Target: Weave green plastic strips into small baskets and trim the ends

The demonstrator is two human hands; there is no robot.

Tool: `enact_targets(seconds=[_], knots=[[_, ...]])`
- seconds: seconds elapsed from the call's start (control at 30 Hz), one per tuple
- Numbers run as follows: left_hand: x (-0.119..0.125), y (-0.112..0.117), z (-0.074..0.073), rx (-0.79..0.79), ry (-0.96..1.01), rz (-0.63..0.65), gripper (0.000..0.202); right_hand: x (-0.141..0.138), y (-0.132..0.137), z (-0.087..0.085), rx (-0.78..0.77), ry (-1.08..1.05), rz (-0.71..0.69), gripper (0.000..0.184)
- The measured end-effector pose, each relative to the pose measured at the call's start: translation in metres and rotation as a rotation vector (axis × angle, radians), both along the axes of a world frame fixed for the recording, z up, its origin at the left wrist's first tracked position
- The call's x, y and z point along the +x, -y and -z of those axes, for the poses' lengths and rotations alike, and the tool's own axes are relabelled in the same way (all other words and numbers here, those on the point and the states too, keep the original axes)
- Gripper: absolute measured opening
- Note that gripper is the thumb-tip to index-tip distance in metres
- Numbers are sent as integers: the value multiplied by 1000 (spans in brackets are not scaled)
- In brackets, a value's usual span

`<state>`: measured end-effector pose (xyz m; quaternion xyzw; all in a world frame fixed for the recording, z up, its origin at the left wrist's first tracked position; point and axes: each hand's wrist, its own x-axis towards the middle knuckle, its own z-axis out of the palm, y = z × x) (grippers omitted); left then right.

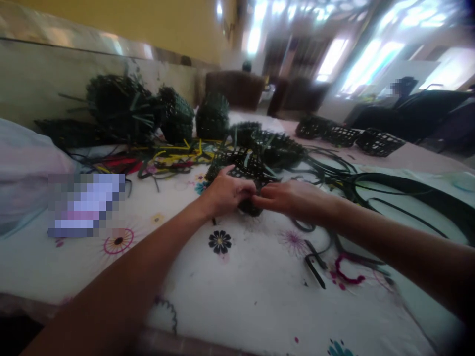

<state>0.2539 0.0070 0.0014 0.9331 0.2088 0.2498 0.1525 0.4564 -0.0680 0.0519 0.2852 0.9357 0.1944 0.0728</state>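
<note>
In the middle of the table a small dark green woven basket (245, 165) lies between my hands, its open lattice facing up. My left hand (228, 190) is closed on its near left edge, thumb raised on top. From the right, my right hand (287, 195) pinches the same near edge, its fingertips almost meeting those of the left. The fingers partly cover the basket's near side, and whether a loose strip is held there I cannot make out.
Several woven baskets (176, 113) stand along the back, with more at the back right (378, 141). Yellow strips (181, 153) lie behind my left hand. Coiled dark strips (419, 195) spread on the right, near cut pieces (315, 271). A blurred-out flat object (87, 205) rests at left.
</note>
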Motion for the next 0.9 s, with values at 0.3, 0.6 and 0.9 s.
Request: enact_targets(seconds=[0.3,0.6,0.9], knots=[[2,-1,1,-52,15,-6,14,-2,-8,0,73,190,1,16],[3,0,0,-74,5,21,14,7,-11,1,125,274,-141,24],[6,-2,1,-60,-5,8,16,-3,-23,-15,224,320,-426,21]])
